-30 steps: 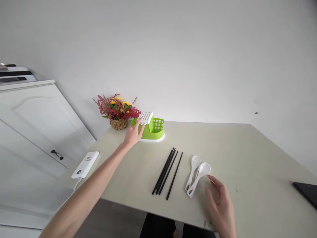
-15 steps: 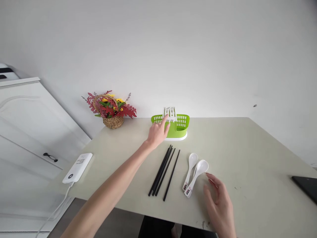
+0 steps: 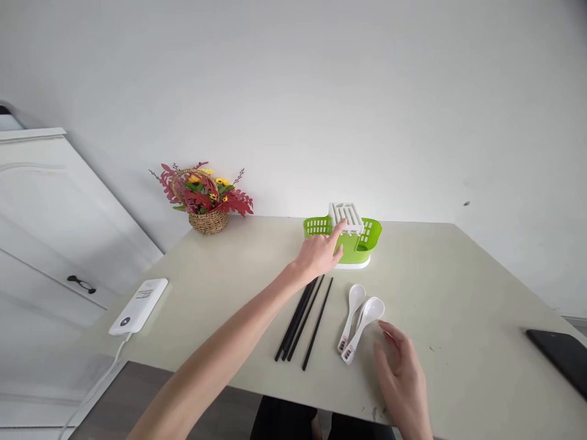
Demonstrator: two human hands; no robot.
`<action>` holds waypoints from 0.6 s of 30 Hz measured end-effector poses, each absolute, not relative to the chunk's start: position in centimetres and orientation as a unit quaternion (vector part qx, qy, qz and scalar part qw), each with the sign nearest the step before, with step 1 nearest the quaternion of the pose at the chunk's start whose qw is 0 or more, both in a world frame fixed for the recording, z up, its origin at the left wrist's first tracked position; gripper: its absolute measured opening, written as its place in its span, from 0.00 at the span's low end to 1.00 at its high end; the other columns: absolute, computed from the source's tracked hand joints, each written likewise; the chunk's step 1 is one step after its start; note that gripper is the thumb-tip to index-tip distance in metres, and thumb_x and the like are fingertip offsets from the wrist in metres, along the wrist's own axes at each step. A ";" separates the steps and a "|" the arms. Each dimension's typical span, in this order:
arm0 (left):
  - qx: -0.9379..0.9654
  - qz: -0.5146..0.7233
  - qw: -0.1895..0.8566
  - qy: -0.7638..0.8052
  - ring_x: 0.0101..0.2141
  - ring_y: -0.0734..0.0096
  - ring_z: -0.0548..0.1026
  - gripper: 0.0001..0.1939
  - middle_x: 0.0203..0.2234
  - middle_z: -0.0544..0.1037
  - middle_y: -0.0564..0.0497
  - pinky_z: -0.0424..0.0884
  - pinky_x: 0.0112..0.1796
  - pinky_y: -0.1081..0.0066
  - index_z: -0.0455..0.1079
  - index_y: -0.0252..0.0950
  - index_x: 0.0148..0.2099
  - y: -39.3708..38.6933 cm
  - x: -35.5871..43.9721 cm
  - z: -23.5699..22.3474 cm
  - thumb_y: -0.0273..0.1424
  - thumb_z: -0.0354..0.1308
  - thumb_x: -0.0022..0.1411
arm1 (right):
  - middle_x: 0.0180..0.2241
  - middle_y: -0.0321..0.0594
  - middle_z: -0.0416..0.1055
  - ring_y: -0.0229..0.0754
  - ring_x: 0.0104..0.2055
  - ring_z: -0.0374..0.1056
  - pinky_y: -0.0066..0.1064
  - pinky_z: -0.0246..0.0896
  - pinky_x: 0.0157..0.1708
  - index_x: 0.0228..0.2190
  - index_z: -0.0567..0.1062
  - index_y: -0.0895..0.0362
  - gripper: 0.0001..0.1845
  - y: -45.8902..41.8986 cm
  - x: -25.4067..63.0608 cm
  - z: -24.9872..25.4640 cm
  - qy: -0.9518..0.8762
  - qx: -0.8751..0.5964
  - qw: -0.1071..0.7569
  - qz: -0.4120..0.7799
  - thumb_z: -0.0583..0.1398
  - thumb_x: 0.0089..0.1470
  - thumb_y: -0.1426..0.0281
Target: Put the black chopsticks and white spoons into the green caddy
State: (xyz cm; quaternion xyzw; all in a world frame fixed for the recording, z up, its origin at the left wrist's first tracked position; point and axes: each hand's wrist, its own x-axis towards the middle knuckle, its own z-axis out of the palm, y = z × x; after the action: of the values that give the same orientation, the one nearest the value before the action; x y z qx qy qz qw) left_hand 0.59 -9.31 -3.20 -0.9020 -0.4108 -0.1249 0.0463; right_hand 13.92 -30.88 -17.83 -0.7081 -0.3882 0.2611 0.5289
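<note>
At the back of the table stands a green utensil caddy [image 3: 350,250] with perforated sides, a white base and a white slotted rack [image 3: 347,216] on top. My left hand [image 3: 319,255] reaches over to it, index finger stretched out and touching the rack's front part, thumb apart near the green front; the other fingers are partly hidden. Several black chopsticks [image 3: 318,322] lie between my left forearm and the white soup spoons [image 3: 362,327]. Close to the right of these spoons, my right hand [image 3: 403,379] rests on the table with curved fingers apart, holding nothing.
A wicker basket [image 3: 208,222] of red and yellow flowers stands at the back left. A white power bank [image 3: 139,307] with a cable lies near the left edge. At the far right is a black phone-like device [image 3: 560,357]. The wall [image 3: 389,122] rises behind the table.
The caddy has shifted right and slightly nearer and turned a little, with my left hand moving along on it. The chopsticks, spoons and my right hand stay nearly in place.
</note>
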 end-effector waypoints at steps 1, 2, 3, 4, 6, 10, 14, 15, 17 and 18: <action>-0.906 -0.119 0.039 -0.405 0.25 0.67 0.75 0.36 0.26 0.79 0.50 0.68 0.30 0.71 0.40 0.31 0.77 -9.4 0.3 -3.0 0.33 0.47 0.74 | 0.56 0.42 0.73 0.54 0.60 0.67 0.38 0.65 0.47 0.52 0.73 0.49 0.26 -30.9 13.9 -17.9 -0.389 -0.709 0.527 0.260 0.59 0.54 0.53; -0.909 -0.116 0.032 -0.399 0.25 0.67 0.75 0.36 0.26 0.79 0.50 0.68 0.31 0.71 0.39 0.30 0.77 -9.5 0.1 -2.9 0.33 0.47 0.74 | 0.56 0.41 0.73 0.54 0.60 0.67 0.39 0.65 0.47 0.52 0.73 0.49 0.26 -30.9 14.0 -18.0 -0.390 -0.710 0.525 0.260 0.59 0.54 0.53; -0.911 -0.116 0.025 -0.394 0.25 0.67 0.75 0.36 0.26 0.79 0.50 0.69 0.31 0.71 0.38 0.31 0.77 -9.6 -0.1 -2.8 0.33 0.47 0.74 | 0.56 0.41 0.73 0.54 0.60 0.67 0.39 0.65 0.48 0.52 0.73 0.49 0.26 -30.9 14.0 -18.1 -0.391 -0.711 0.524 0.259 0.59 0.54 0.53; -0.913 -0.117 0.021 -0.390 0.26 0.68 0.75 0.36 0.27 0.79 0.50 0.69 0.31 0.71 0.38 0.31 0.77 -9.6 -0.2 -2.8 0.33 0.47 0.74 | 0.56 0.41 0.73 0.54 0.60 0.67 0.40 0.65 0.49 0.51 0.73 0.49 0.26 -30.8 14.0 -18.2 -0.392 -0.712 0.522 0.259 0.59 0.54 0.53; -0.916 -0.120 0.016 -0.383 0.26 0.68 0.75 0.36 0.27 0.79 0.50 0.69 0.31 0.71 0.38 0.32 0.77 -9.6 -0.4 -2.9 0.32 0.47 0.74 | 0.57 0.41 0.73 0.54 0.60 0.66 0.42 0.63 0.52 0.52 0.73 0.49 0.26 -30.8 14.0 -18.3 -0.394 -0.714 0.519 0.257 0.59 0.54 0.53; -0.920 -0.123 0.015 -0.372 0.26 0.66 0.76 0.35 0.27 0.79 0.50 0.70 0.31 0.70 0.39 0.34 0.77 -9.5 -0.4 -3.0 0.31 0.47 0.73 | 0.58 0.40 0.72 0.54 0.61 0.66 0.44 0.61 0.55 0.52 0.72 0.48 0.25 -30.9 13.9 -18.4 -0.391 -0.721 0.511 0.257 0.59 0.55 0.53; -0.925 -0.114 0.003 -0.362 0.26 0.66 0.76 0.35 0.27 0.79 0.52 0.71 0.31 0.70 0.38 0.36 0.77 -9.5 -0.4 -3.0 0.30 0.46 0.73 | 0.59 0.38 0.72 0.53 0.62 0.65 0.44 0.61 0.56 0.53 0.72 0.47 0.25 -31.0 13.8 -18.4 -0.390 -0.729 0.502 0.254 0.58 0.56 0.54; -0.927 -0.110 -0.001 -0.358 0.26 0.67 0.76 0.35 0.26 0.79 0.52 0.71 0.31 0.71 0.38 0.36 0.77 -9.5 -0.4 -3.0 0.30 0.46 0.74 | 0.59 0.38 0.72 0.53 0.62 0.66 0.44 0.61 0.55 0.53 0.72 0.47 0.25 -31.0 13.8 -18.5 -0.390 -0.729 0.502 0.253 0.59 0.56 0.54; -0.930 -0.108 0.000 -0.352 0.26 0.66 0.76 0.35 0.26 0.79 0.53 0.72 0.33 0.69 0.38 0.36 0.77 -9.6 -0.4 -3.1 0.30 0.46 0.74 | 0.58 0.39 0.72 0.53 0.61 0.66 0.44 0.61 0.55 0.53 0.72 0.47 0.25 -31.0 13.8 -18.5 -0.390 -0.728 0.503 0.254 0.59 0.56 0.54; -0.930 -0.117 0.008 -0.349 0.28 0.66 0.77 0.35 0.27 0.79 0.53 0.73 0.36 0.67 0.39 0.36 0.77 -9.7 -0.5 -3.2 0.30 0.46 0.74 | 0.58 0.39 0.72 0.53 0.61 0.66 0.44 0.61 0.55 0.53 0.72 0.48 0.25 -31.0 13.8 -18.5 -0.390 -0.727 0.505 0.255 0.59 0.55 0.54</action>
State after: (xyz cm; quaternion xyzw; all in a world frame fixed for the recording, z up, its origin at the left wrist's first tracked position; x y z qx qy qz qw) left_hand -0.48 -9.67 -3.16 -0.9295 -0.3495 -0.1175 0.0080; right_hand 13.82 -31.03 -18.48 -0.7268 -0.3902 0.2546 0.5047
